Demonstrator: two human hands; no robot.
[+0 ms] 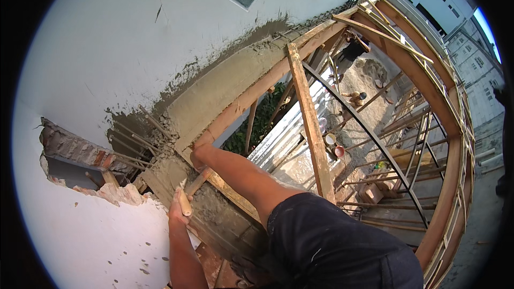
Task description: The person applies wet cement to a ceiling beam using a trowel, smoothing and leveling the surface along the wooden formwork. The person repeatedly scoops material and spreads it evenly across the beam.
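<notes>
Beside a broken white wall (123, 235), a left hand (175, 212) grips a wooden-handled tool (186, 204) at the edge of grey concrete (214, 199).
Fingers wrap its handle; the right hand's hold cannot be told. Working the concrete appears in hand; the next move likely calls for a level, controlled stroke.

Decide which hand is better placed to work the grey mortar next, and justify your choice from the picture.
Probably the left: the left hand grips a wooden-handled tool close to the grey mortar. The right hand cannot be made out, so its reach cannot be judged.
</notes>
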